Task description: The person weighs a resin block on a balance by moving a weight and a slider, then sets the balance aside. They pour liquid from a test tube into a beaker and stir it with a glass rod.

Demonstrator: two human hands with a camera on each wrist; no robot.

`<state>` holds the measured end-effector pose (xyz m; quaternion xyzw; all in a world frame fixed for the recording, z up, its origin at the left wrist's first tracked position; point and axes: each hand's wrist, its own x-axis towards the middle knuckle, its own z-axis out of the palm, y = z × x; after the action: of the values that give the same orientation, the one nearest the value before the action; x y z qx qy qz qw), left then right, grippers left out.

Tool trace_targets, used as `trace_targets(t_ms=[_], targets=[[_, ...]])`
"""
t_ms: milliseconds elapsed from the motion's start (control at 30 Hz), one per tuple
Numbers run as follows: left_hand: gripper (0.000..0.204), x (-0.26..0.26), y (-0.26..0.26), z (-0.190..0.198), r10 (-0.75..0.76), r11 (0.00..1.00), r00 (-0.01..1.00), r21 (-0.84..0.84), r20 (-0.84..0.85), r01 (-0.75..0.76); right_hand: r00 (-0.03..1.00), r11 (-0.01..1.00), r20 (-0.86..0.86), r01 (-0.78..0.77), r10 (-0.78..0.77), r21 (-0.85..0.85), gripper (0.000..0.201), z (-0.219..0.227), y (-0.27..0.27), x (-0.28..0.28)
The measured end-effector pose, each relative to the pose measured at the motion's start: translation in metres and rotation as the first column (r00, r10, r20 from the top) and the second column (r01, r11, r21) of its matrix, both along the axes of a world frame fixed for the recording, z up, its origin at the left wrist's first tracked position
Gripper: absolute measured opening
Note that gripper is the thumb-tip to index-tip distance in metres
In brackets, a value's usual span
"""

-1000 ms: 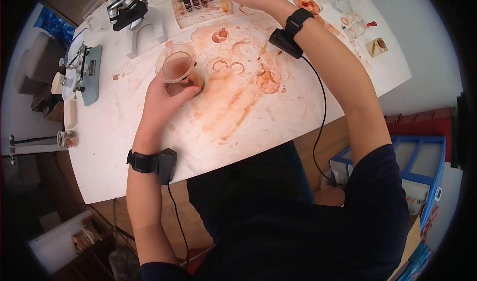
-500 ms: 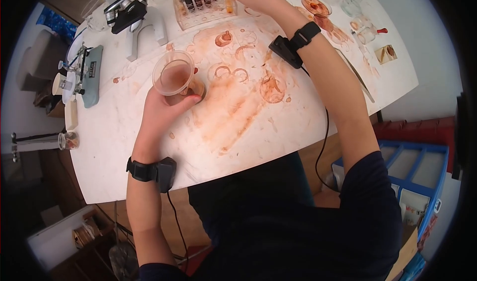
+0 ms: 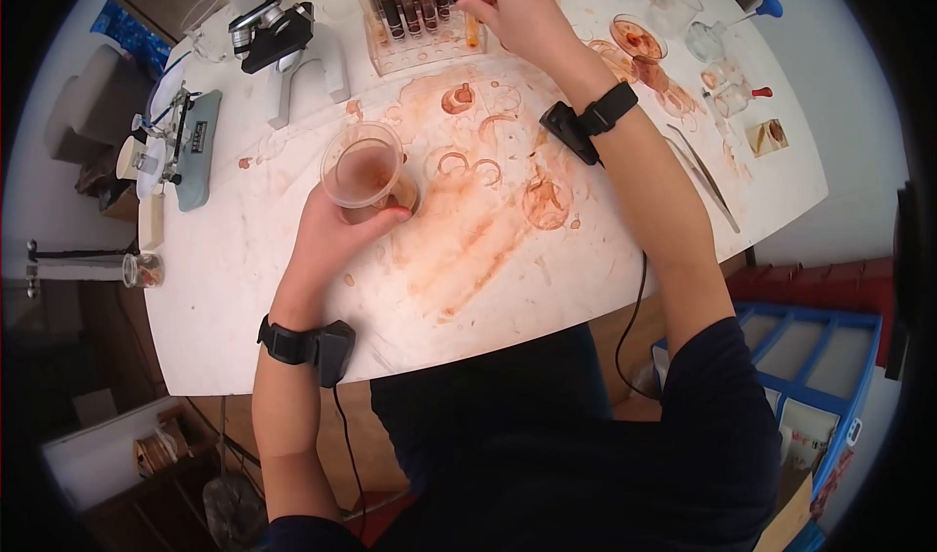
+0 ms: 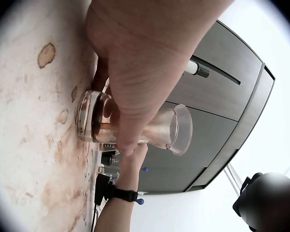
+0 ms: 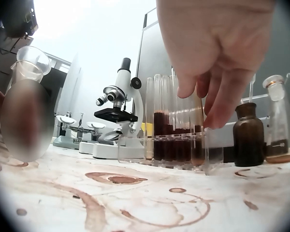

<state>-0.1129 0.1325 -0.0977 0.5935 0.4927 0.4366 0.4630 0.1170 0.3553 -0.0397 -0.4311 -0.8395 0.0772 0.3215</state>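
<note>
My left hand (image 3: 332,240) grips a clear glass vessel (image 3: 363,166) with a flared rim, low over the stained tabletop. A little brown liquid lies in its bottom, and the left wrist view shows my thumb along its side. At the back, my right hand (image 3: 532,25) reaches down to the right end of a clear test tube rack (image 3: 425,59). Its thumb and fingers pinch the upper part of the end test tube (image 5: 197,147), which holds orange-brown liquid. Several other tubes (image 5: 170,140) with dark liquid stand beside it in the rack.
A microscope (image 3: 278,44) and a balance (image 3: 198,152) stand to the left. On the right lie a petri dish (image 3: 639,37) with reddish residue, tweezers (image 3: 711,183) and a small glass bottle with a red bulb (image 3: 761,92). A brown bottle (image 5: 248,140) stands behind the rack's right end.
The head view has shifted, so the table sits lower and further right. Tweezers have come out from behind my right forearm. Both hands stay at the same things.
</note>
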Motion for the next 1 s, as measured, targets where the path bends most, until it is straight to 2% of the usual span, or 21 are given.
trace_targets(t_ms=[100,300,400,500,600,700,1000], targets=[[0.065,0.0,0.0,0.002,0.01,1.0,0.999,0.005,-0.037,-0.01,0.998,0.999,0.047,0.049,-0.05,0.012,0.029,0.002,-0.005,-0.003],[0.065,-0.003,0.001,-0.008,0.019,1.0,0.999,0.01,-0.026,-0.019,0.994,0.994,0.017,0.106,-0.106,0.007,0.03,-0.002,-0.002,-0.007],[0.064,-0.002,0.001,-0.005,0.022,1.0,0.999,0.006,-0.035,-0.022,0.987,0.987,0.055,0.15,-0.153,0.054,0.029,-0.004,-0.001,-0.011],[0.064,-0.001,0.0,-0.001,0.033,0.999,0.999,0.004,-0.039,-0.033,0.99,0.988,-0.038,0.135,-0.133,0.069,0.031,-0.005,-0.001,-0.011],[0.064,0.001,0.0,0.002,0.034,0.999,0.998,-0.006,-0.047,-0.034,1.0,0.981,0.029,0.003,-0.009,0.196,0.037,-0.018,0.015,-0.002],[0.063,0.002,-0.002,0.006,0.041,0.999,0.997,-0.02,-0.064,-0.043,0.999,0.99,0.034,-0.04,0.035,0.138,0.036,-0.022,0.022,0.003],[0.057,0.002,-0.001,-0.001,0.067,0.998,0.998,0.016,-0.018,-0.067,0.993,0.982,0.073,0.075,-0.088,0.172,0.041,-0.02,0.014,-0.003]])
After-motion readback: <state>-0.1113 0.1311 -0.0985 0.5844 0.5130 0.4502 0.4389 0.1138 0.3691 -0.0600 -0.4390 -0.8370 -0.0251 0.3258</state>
